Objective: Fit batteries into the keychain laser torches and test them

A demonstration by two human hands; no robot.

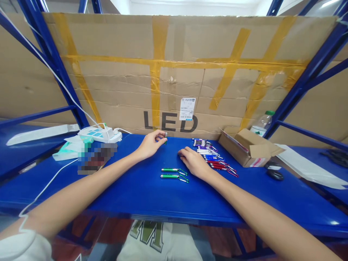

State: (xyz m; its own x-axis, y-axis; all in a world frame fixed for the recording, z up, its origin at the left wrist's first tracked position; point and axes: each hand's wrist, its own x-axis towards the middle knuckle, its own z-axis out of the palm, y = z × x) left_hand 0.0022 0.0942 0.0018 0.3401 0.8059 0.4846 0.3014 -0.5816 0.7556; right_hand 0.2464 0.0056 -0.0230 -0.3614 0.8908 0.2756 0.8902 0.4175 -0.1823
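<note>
My left hand (152, 143) is raised a little over the blue table, its thumb and fingers closed on a small green penlight (165, 140) with a silver end; most of it is hidden by the fingers. My right hand (191, 161) rests palm down on the table, fingers loosely bent and nothing visible in them. Two green penlights with carabiner clips (170, 176) lie parallel between my forearms. Just right of my right hand is a column of similar penlights (205, 151) in black, purple, silver, blue and red, clips pointing right.
An open cardboard box (244, 148) stands at the right, with a clear bottle (262, 123) behind it and a black mouse (274, 174) in front. At the left are a white power strip (99, 134), a tissue pack (70, 148) and a white cable. A large cardboard sheet (122, 90) closes off the back.
</note>
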